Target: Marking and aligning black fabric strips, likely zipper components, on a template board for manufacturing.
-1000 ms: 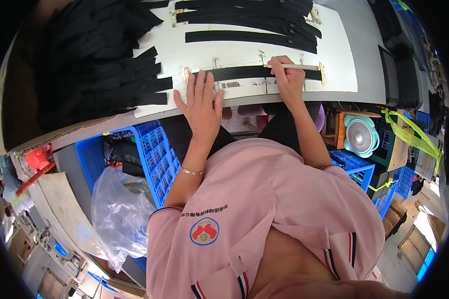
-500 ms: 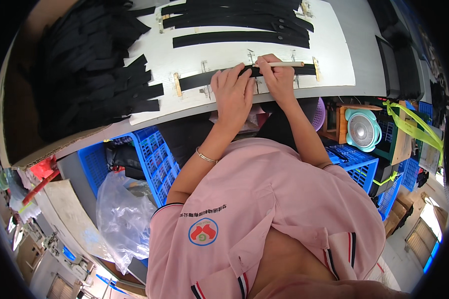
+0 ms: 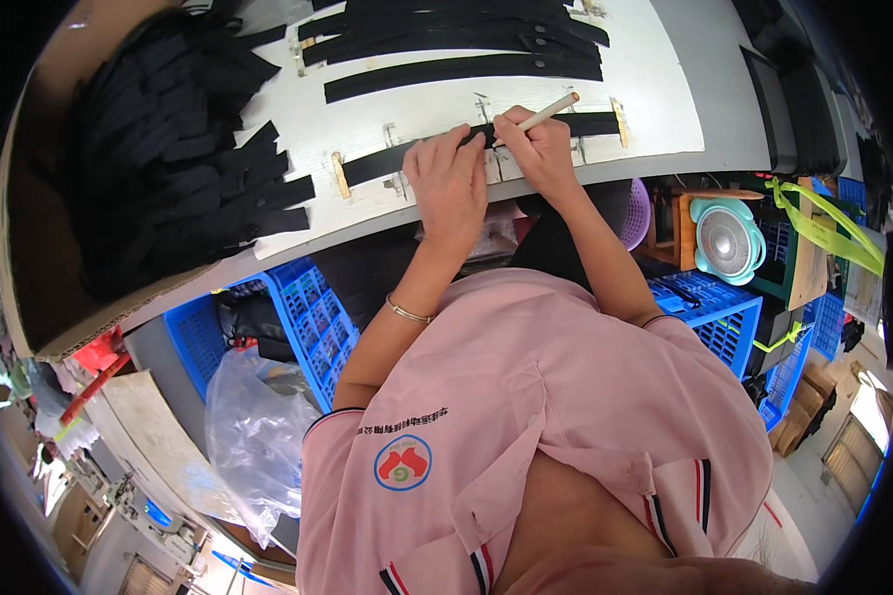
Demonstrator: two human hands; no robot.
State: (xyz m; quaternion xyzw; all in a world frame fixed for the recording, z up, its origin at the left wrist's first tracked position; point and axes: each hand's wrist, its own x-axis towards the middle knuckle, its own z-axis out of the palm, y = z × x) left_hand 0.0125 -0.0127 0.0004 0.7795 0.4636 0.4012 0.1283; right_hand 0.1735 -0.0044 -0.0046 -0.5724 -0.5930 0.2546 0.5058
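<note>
Left hand [image 3: 449, 180] lies flat, fingers spread, pressing the long black strap [image 3: 417, 154] on the white board [image 3: 367, 119]; right hand [image 3: 532, 149] grips a slim pale marking stick [image 3: 549, 111].

Two hands are seen, left hand [image 3: 449, 185] and right hand [image 3: 532, 151]. One pale pen [image 3: 549, 111] is counted, one black strap [image 3: 486, 140] in the jig, one small fan [image 3: 730, 241], and three blue crates [image 3: 308, 312].

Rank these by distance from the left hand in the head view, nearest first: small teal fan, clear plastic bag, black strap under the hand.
1. Black strap, touching the left hand.
2. Small teal fan, lower right, under the table.
3. Clear plastic bag, far below-left, on the floor.
</note>
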